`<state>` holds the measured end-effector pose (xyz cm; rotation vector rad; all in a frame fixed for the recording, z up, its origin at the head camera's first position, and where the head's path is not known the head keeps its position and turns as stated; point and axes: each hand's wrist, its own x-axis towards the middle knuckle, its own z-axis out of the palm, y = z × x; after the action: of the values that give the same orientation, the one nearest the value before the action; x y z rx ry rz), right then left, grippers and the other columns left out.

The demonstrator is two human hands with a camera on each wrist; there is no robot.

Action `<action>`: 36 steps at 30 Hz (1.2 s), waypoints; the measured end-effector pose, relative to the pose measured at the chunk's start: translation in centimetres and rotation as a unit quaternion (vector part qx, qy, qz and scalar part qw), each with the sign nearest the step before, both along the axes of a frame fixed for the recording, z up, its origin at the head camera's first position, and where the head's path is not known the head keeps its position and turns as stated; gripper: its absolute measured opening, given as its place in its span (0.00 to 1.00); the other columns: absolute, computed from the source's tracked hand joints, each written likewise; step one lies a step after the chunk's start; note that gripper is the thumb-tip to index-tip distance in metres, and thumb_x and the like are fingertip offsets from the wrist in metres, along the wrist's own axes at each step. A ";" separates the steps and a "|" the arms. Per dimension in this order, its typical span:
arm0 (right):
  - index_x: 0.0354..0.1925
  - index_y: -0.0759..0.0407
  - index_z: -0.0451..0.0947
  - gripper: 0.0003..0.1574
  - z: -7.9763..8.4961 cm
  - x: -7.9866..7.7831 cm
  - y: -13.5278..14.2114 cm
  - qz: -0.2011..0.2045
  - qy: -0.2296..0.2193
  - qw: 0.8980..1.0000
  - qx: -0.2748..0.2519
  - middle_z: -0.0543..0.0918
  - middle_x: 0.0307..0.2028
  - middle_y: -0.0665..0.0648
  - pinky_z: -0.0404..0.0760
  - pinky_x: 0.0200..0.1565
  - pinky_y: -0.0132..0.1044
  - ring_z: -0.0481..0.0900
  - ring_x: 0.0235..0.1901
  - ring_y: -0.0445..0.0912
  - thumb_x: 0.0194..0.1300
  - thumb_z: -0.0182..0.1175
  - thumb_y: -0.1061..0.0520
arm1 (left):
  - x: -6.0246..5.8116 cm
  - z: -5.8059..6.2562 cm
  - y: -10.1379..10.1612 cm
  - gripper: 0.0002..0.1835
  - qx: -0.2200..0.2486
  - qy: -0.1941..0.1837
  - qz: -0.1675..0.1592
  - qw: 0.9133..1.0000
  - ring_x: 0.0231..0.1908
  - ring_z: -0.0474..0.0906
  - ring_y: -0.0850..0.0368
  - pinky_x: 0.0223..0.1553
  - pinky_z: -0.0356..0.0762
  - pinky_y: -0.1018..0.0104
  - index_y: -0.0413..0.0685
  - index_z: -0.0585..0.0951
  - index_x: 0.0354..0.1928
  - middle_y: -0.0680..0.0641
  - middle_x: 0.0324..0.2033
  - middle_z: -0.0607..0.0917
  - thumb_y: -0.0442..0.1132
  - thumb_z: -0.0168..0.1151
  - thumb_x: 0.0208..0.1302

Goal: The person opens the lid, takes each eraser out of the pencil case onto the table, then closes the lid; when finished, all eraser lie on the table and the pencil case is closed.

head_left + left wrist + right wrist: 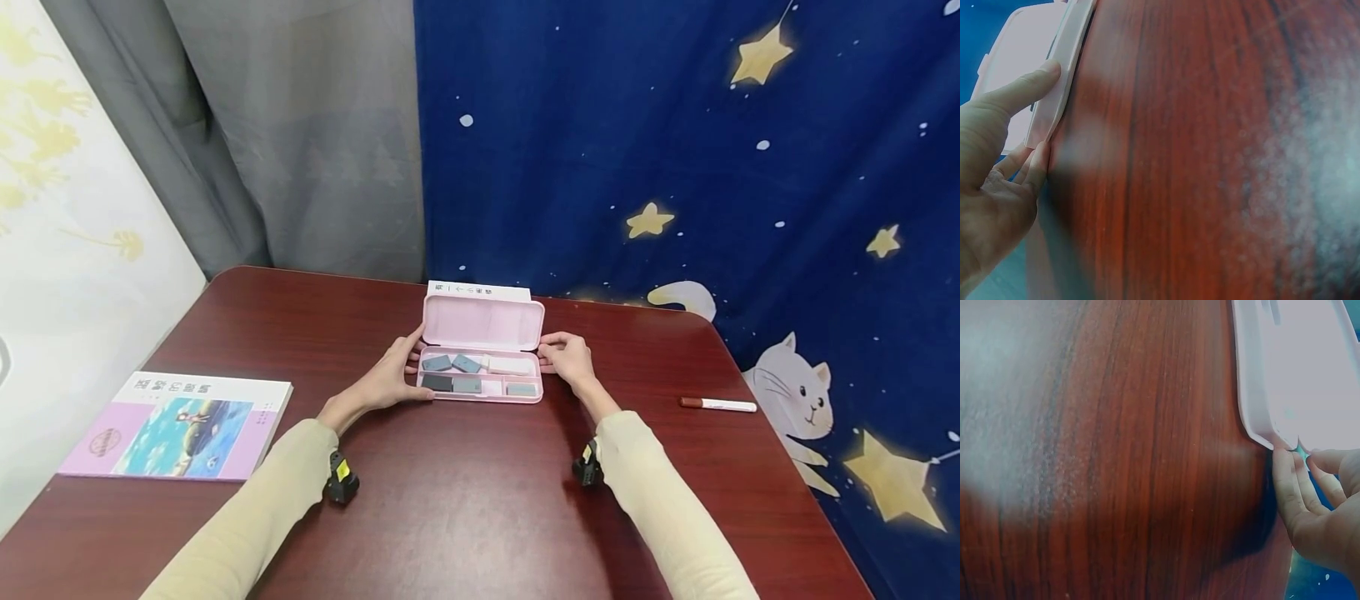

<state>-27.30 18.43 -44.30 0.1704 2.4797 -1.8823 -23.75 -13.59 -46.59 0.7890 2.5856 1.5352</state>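
At the left front corner of a shallow, pale pink plastic case [480,397], the left hand [386,375] grips, thumb on the front wall and fingers at the left end. The right hand [567,358] has its fingertips at the right end near the hinge; whether they pinch or merely rest cannot be told.

The case lies flat on a glossy red-brown wood-grain counter [450,500], its pink lid [483,323] raised at the back. Blue-grey rectangular blocks [437,363] lie in the rear section; a dark grey block [437,382] lies in the front section among paler ones.

Step in hand, as judged: steadying or squaring the case with both hands. A next move would call for even pressure at both ends and a level case, lest loose contents slide.

Rearward room is slight: a white, black-lettered box [480,291] stands directly behind the lid, near the counter's far edge and a navy star-patterned curtain [562,125]. The main working room is forward, between the cream sleeves [262,500]. Well to the left lies a lilac-and-white book [187,433]; well to the right, near the side edge, a white marker with a brown cap [717,404].
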 end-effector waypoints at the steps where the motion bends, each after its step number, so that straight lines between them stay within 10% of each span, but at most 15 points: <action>1: 0.46 0.74 0.78 0.12 0.1 0.0 0.0 0.001 -0.002 1.000 0.001 0.83 0.36 0.72 0.85 0.35 0.44 0.84 0.26 0.48 0.65 0.58 0.69 | 0.0 0.0 0.0 0.64 0.000 0.000 0.000 1.000 0.54 0.66 0.42 0.54 0.74 0.50 0.39 0.45 0.75 0.34 0.55 0.65 0.31 0.80 0.41; 11: 0.40 0.70 0.82 0.09 1.0 0.3 -0.5 0.018 0.047 0.995 0.088 0.85 0.34 0.69 0.85 0.31 0.39 0.85 0.27 0.55 0.61 0.63 0.66 | -0.1 0.0 -0.4 0.64 -0.005 0.003 0.003 1.000 0.53 0.67 0.40 0.54 0.75 0.50 0.38 0.45 0.75 0.33 0.54 0.66 0.31 0.80 0.41; 23: 0.31 0.59 0.88 0.03 1.8 0.1 -2.9 0.149 0.151 0.923 0.322 0.87 0.31 0.53 0.78 0.36 0.37 0.80 0.31 0.46 0.57 0.68 0.60 | -0.2 -0.1 -0.4 0.63 -0.007 0.000 0.003 1.000 0.53 0.66 0.40 0.54 0.75 0.50 0.37 0.45 0.75 0.33 0.54 0.65 0.32 0.80 0.41; 36: 0.38 0.65 0.87 0.08 1.8 0.5 -3.6 0.216 0.122 0.904 0.348 0.87 0.33 0.57 0.80 0.39 0.36 0.81 0.35 0.46 0.57 0.68 0.63 | -0.3 -0.2 -0.1 0.64 -0.006 -0.002 0.003 1.000 0.53 0.67 0.42 0.54 0.75 0.51 0.38 0.46 0.75 0.34 0.55 0.66 0.32 0.80 0.40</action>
<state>-26.84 14.84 -42.46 -0.5927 2.9151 -0.8433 -24.08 -13.73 -46.80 0.7780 2.5940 1.5209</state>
